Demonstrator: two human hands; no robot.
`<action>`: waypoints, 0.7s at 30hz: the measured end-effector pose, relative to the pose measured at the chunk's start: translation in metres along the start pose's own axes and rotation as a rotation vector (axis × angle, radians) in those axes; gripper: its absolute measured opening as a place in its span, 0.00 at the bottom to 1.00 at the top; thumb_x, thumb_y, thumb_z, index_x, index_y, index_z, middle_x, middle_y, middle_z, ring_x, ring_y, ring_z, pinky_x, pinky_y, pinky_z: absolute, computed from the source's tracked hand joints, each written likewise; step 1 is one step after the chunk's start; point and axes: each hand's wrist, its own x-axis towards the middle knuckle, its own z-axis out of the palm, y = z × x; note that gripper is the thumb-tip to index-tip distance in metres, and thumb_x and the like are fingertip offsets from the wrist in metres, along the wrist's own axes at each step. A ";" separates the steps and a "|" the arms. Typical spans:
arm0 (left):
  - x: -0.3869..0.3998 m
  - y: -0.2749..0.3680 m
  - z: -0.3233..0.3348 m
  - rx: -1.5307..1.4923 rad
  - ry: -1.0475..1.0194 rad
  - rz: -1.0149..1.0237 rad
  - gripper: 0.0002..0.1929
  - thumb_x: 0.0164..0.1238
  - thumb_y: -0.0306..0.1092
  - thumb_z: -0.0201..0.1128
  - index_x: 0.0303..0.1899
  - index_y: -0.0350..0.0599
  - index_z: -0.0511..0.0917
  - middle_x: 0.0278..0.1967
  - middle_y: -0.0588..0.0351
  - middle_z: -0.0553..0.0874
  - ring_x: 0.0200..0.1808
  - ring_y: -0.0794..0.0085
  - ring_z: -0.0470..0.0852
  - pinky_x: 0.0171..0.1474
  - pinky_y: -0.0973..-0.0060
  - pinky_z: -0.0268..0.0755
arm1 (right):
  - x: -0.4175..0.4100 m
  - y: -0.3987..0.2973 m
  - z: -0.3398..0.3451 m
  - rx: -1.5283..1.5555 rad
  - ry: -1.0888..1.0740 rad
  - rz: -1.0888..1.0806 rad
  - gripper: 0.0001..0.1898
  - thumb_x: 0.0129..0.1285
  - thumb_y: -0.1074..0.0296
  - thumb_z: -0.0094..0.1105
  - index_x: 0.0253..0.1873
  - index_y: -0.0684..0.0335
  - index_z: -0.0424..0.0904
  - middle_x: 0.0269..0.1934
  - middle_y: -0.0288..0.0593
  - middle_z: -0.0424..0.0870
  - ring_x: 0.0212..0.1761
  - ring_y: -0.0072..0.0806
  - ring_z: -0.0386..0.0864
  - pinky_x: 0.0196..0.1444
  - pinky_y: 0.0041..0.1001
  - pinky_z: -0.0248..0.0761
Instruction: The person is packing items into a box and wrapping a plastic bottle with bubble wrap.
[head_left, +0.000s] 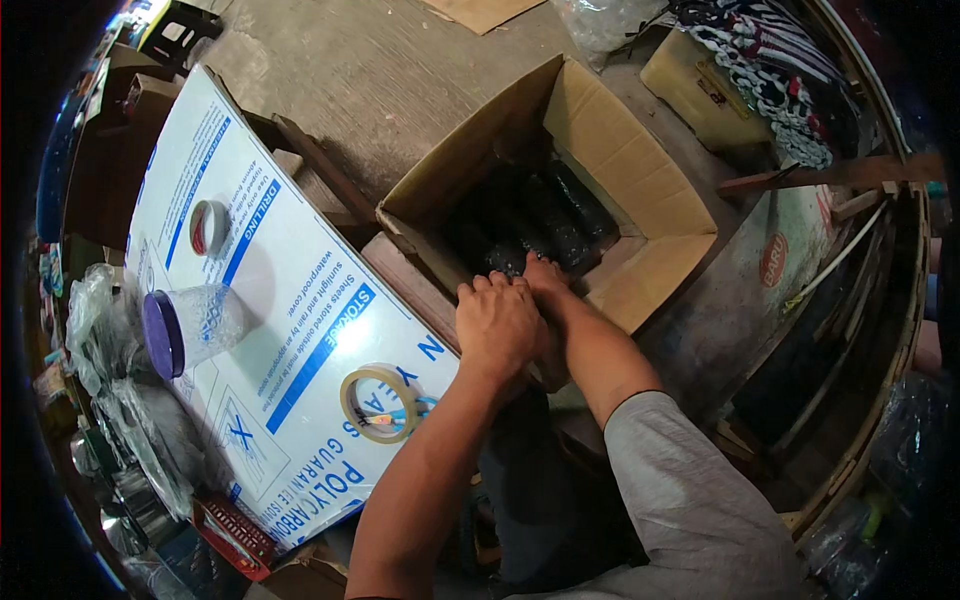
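An open cardboard box (630, 157) stands on the floor before me, one corner pointing towards me. Several dark bundles (551, 202), seemingly wrapped in black plastic, lie side by side at its bottom. My right hand (547, 281) reaches down inside, its fingers at the near end of the bundles. Over the box's near left rim lies my left hand (499, 322), back upward and close beside the right one. Its fingertips point into the box. What either palm touches is hidden.
To the left, a printed polycarbonate sheet (300, 307) bears a tape roll (377, 403), a smaller roll (209, 228) and a clear jar with a purple lid (163, 334). A red plastic basket (234, 536) stands nearby. A yellowish container (705, 94) and a wooden bar (832, 174) lie right.
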 end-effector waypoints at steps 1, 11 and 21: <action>0.001 0.001 0.000 -0.001 0.000 0.001 0.19 0.55 0.42 0.56 0.45 0.42 0.81 0.44 0.47 0.83 0.48 0.58 0.80 0.51 0.64 0.69 | -0.001 -0.003 -0.004 0.012 0.022 -0.005 0.43 0.50 0.56 0.68 0.69 0.57 0.54 0.67 0.51 0.65 0.70 0.46 0.62 0.70 0.42 0.57; 0.001 0.006 -0.008 -0.159 0.008 -0.036 0.20 0.53 0.42 0.59 0.46 0.42 0.81 0.46 0.46 0.83 0.51 0.57 0.80 0.55 0.63 0.68 | 0.005 0.008 0.004 0.075 0.124 -0.007 0.39 0.50 0.59 0.67 0.66 0.62 0.59 0.66 0.50 0.67 0.69 0.43 0.64 0.69 0.35 0.60; -0.002 0.004 -0.015 -0.183 0.002 -0.042 0.21 0.54 0.43 0.59 0.48 0.42 0.80 0.45 0.47 0.83 0.51 0.58 0.80 0.55 0.63 0.68 | -0.026 -0.020 -0.057 0.060 0.075 -0.077 0.48 0.41 0.50 0.73 0.67 0.62 0.59 0.65 0.51 0.69 0.68 0.43 0.66 0.67 0.36 0.64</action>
